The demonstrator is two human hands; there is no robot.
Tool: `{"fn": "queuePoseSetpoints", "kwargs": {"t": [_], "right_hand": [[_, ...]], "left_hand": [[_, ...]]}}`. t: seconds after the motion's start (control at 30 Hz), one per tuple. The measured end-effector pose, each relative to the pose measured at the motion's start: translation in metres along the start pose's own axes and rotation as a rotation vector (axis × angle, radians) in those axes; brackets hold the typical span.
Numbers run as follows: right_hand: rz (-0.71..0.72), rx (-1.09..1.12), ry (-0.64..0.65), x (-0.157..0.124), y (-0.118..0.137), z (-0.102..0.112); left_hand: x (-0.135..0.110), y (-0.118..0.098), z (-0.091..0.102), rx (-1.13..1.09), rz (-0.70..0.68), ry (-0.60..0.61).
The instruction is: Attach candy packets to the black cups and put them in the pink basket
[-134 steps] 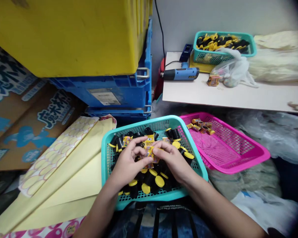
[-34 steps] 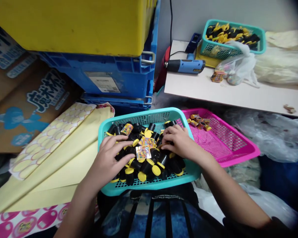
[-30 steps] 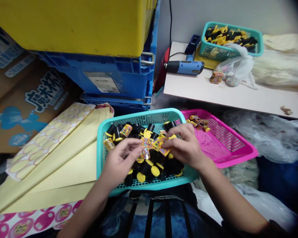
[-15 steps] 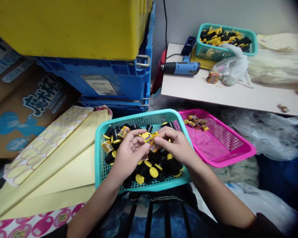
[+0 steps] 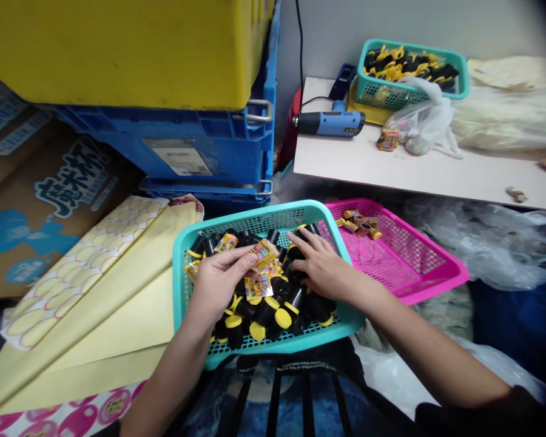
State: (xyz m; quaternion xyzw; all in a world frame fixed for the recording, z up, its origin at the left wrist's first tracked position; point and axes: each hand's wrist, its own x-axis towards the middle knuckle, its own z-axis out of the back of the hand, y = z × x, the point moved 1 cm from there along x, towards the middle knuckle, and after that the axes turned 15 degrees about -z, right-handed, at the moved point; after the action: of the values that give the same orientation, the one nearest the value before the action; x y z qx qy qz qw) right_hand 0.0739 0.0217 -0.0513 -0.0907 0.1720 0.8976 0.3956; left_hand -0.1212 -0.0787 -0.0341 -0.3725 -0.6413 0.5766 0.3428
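Teal mesh basket (image 5: pixel 255 220), black-and-yellow canisters (image 5: pixel 268 312), magenta mesh tray (image 5: pixel 404 267), yellow-circled cream paper (image 5: pixel 77 273)

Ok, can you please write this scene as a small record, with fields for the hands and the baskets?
Left hand: fingers against a printed packet
Right hand: spread over black yellow-capped containers
Under the hands: teal plastic basket
Beside it: pink plastic basket, holding small packets
Farther ahead: white table with a second teal basket and a blue power tool
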Motion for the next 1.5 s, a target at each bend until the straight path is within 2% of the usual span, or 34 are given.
{"fn": "queuePoseSetpoints", "kwargs": {"t": [0.1, 0.23, 0.3, 0.37, 0.53, 0.67, 0.77, 0.87, 0.97, 1.03, 1.1, 1.23, 1.3, 1.37, 1.5], "right_hand": [[0.087, 0.168, -0.027, -0.001, -0.001, 0.008], [0.017, 0.806, 0.01, -0.006, -0.007, 0.027], [0.043, 1.116, 0.04, -0.008, -0.008, 0.033], [0.079, 1.284, 0.117, -0.008, -0.006, 0.035], [0.115, 1.366, 0.239, -0.004, -0.005, 0.028], [0.073, 1.227, 0.275, -0.001, -0.007, 0.026], [0.065, 1.152, 0.196, -0.001, -0.004, 0.025], [0.079, 1.179, 0.077, -0.002, 0.007, 0.02], [0.157, 1.225, -0.05, -0.004, 0.02, 0.012], [0.233, 1.275, -0.074, -0.005, 0.027, 0.008], [0.248, 1.384, -0.023, -0.007, 0.032, 0.004], [0.085, 1.744, 0.306, -0.007, 0.044, -0.009], [0.092, 1.847, 0.372, -0.005, 0.049, -0.017], [0.13, 1.845, 0.263, -0.003, 0.052, -0.022], [0.145, 1.672, 0.035, 0.0, 0.053, -0.027]], "left_hand": [[-0.003, 0.002, 0.004, 0.079, -0.038, 0.09], [-0.004, 0.0, 0.008, 0.156, -0.07, 0.196], [-0.003, -0.001, 0.008, 0.168, -0.065, 0.255], [-0.004, -0.001, 0.008, 0.175, -0.062, 0.286], [-0.005, 0.0, 0.006, 0.161, -0.07, 0.296], [-0.006, -0.002, 0.004, 0.125, -0.044, 0.304], [-0.007, -0.004, 0.001, 0.082, 0.009, 0.294], [-0.008, -0.005, -0.003, 0.005, 0.08, 0.257], [-0.011, -0.009, -0.005, -0.037, 0.044, 0.234], [-0.013, -0.011, -0.007, -0.051, 0.003, 0.244], [-0.016, -0.011, -0.009, -0.074, -0.006, 0.251], [-0.023, -0.006, -0.016, -0.155, -0.003, 0.236], [-0.025, -0.003, -0.019, -0.201, -0.017, 0.228], [-0.026, -0.001, -0.021, -0.22, -0.022, 0.214], [-0.027, 0.002, -0.019, -0.21, 0.0, 0.173]]}}
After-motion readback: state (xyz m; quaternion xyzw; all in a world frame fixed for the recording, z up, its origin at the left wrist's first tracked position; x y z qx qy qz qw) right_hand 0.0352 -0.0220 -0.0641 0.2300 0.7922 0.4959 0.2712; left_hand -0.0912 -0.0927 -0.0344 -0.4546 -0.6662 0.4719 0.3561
